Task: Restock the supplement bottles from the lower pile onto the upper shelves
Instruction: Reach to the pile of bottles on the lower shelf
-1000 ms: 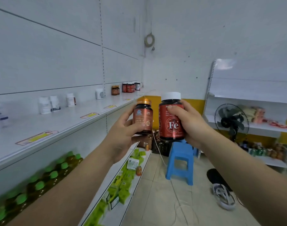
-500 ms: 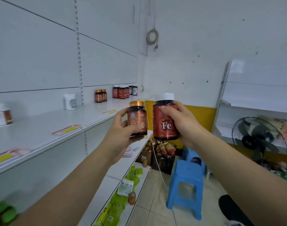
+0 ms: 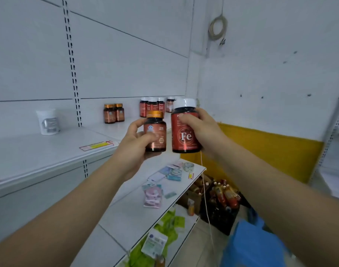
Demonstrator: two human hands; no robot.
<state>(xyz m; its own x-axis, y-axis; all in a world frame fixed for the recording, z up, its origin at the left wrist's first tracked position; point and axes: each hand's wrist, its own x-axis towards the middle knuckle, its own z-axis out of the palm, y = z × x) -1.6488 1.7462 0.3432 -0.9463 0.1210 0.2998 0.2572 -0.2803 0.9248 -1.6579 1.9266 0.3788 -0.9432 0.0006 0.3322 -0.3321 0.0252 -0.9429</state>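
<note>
At upper shelf | left hand gripping gold-capped bottle, right hand gripping Fe bottle | step: carrying | next: placing beside matching bottles

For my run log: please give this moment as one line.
left hand: holds gold-cap bottle | right hand: holds Fe bottle | place: before upper shelf | both bottles unplaced

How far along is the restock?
Done: two gold-cap bottles and a white-cap row stand on the upper shelf. In hand: left hand holds a gold-cap bottle, right hand the Fe bottle. Left: shelving both; the remaining pile isn't identifiable.
</note>
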